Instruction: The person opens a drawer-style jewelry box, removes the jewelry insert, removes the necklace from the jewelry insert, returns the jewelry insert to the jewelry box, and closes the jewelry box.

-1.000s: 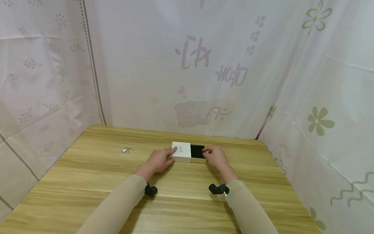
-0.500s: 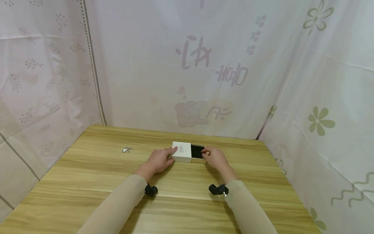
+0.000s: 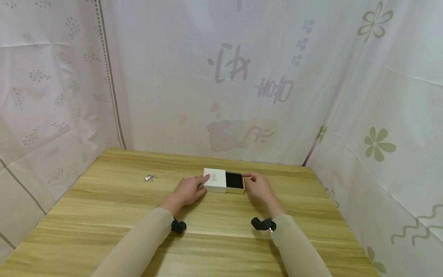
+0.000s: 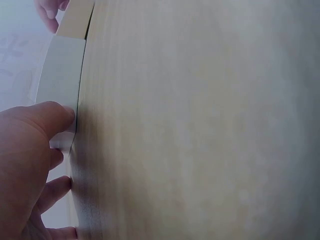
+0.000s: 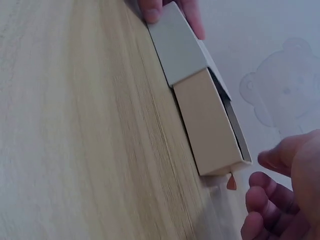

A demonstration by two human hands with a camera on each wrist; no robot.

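Note:
A white box sleeve with small dark print lies on the table, its tan inner drawer slid part way out to the right. Black lining shows inside the drawer. My left hand holds the sleeve's left end, its thumb on the near side in the left wrist view. Just off the drawer's right end is my right hand, fingers loosely bent and holding nothing. A small brown ribbon tab sticks out of that end in the right wrist view.
A small silvery piece of jewellery, too small to make out, lies on the wooden table left of the box. Printed cloth curtains hang behind the table and at both sides.
My right hand has moved off the black lining and back past the drawer's right end. The left hand and sleeve have stayed in place.

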